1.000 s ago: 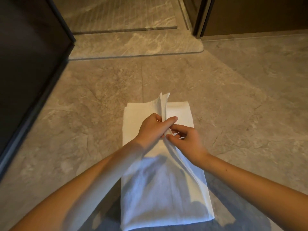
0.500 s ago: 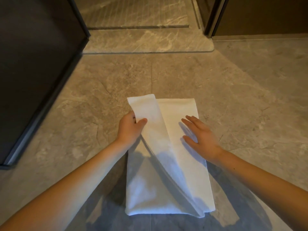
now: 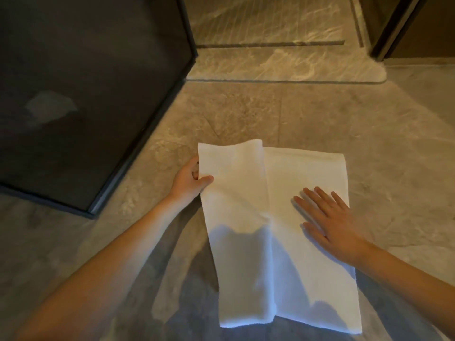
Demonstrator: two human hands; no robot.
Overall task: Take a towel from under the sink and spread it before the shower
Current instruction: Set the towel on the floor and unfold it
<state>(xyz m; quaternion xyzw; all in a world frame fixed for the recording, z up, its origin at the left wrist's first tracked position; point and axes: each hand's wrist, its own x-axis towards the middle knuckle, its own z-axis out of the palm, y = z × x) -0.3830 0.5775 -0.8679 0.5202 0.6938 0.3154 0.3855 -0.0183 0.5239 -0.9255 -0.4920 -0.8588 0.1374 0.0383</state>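
Far left: a dark glass panel point(image 3: 81, 94) in a dark frame stands on the floor point(image 3: 394, 143), its lower corner reaching toward the near left. A pale smudge of reflection shows on the glass.

Left of centre: the left hand point(image 3: 190, 180) comes in from the lower left with a bare forearm. It holds the left edge of the towel point(image 3: 246, 193) near the far corner, thumb on top of the cloth and fingers curled under the edge. That flap sits slightly raised along its far edge; the rest of the left half lies on the floor.

Centre: the towel is white and lies on the grey stone-pattern floor, long axis running away from the person. A lengthwise fold line divides it into two panels, left panel overlapping the right at the far end. Shadows of the arms fall over the near half.

Right of centre: the right hand point(image 3: 330, 220) rests flat, palm down, on the right panel, fingers spread wide and straight, holding nothing.

Beyond the towel, well apart from it: a low stone threshold point(image 3: 283, 67) crosses the floor, with lighter, ribbed shower floor point(image 3: 266, 18) behind it. Far right, top: a dark door frame point(image 3: 394, 25), upright.
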